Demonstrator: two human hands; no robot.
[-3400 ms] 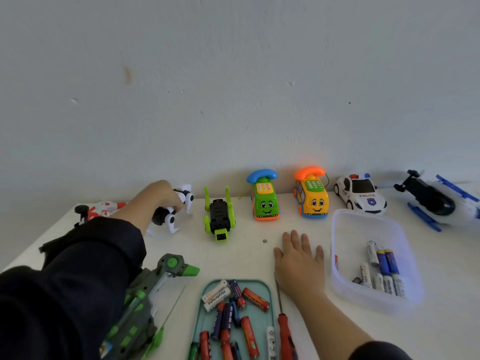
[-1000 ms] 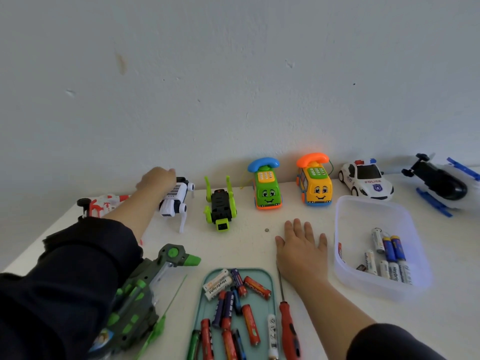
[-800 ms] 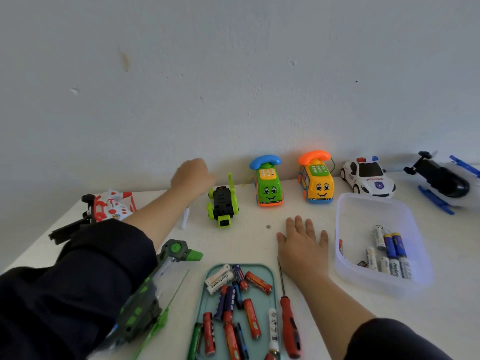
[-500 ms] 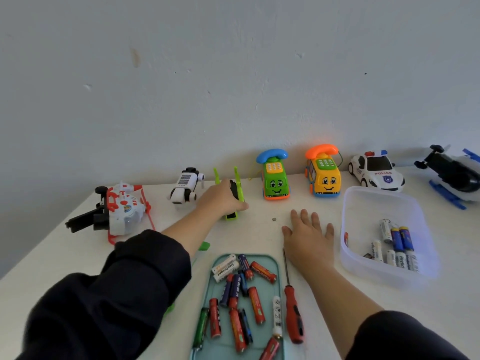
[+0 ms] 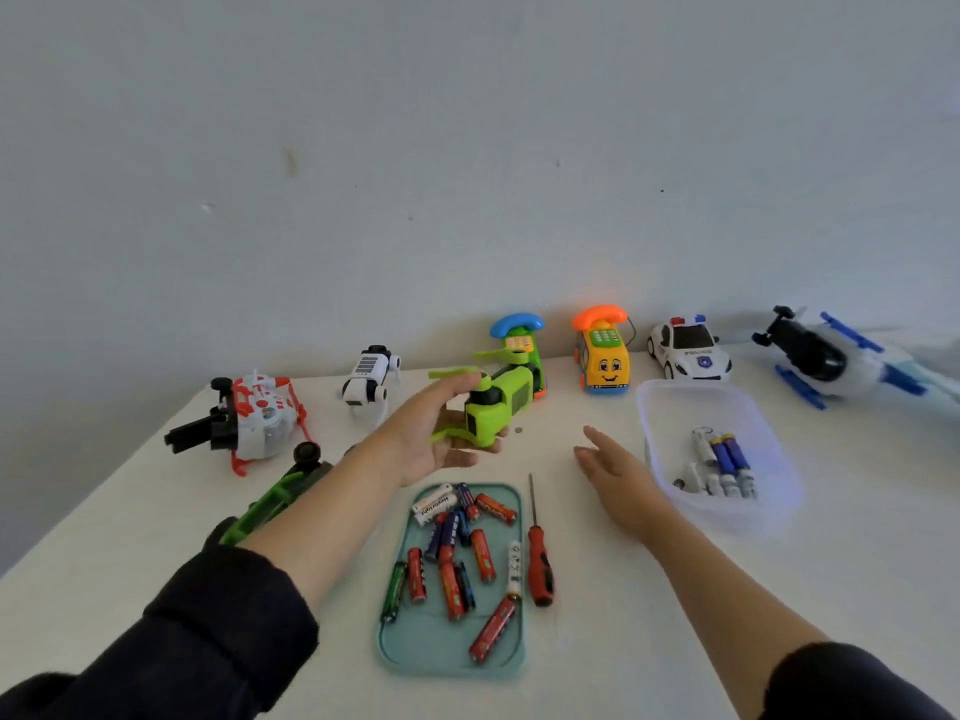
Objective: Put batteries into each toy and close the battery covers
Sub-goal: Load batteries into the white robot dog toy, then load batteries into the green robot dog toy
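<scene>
The left hand (image 5: pixel 426 444) holds a lime-green plastic toy vehicle with thin forked prongs (image 5: pixel 493 407) raised above the white counter (image 5: pixel 623 641), its fingers curled around the boxy body from below and the thumb pressing near the top. The right hand (image 5: pixel 613 470) hovers flat and spread, empty, just left of a clear soft-edged plastic tub (image 5: pixel 675 407) that holds a few white and blue batteries (image 5: pixel 722 459). Below the hands, a teal rounded tray (image 5: pixel 441 652) carries loose red, blue and white cylindrical batteries (image 5: pixel 457 553); a red-handled screwdriver (image 5: pixel 539 563) lies just beside its right rim. A glossy yellow phone-car (image 5: pixel 602 361) and a white police car (image 5: pixel 688 353) stand along the wall. Bare counter lies open between tray and tub.
</scene>
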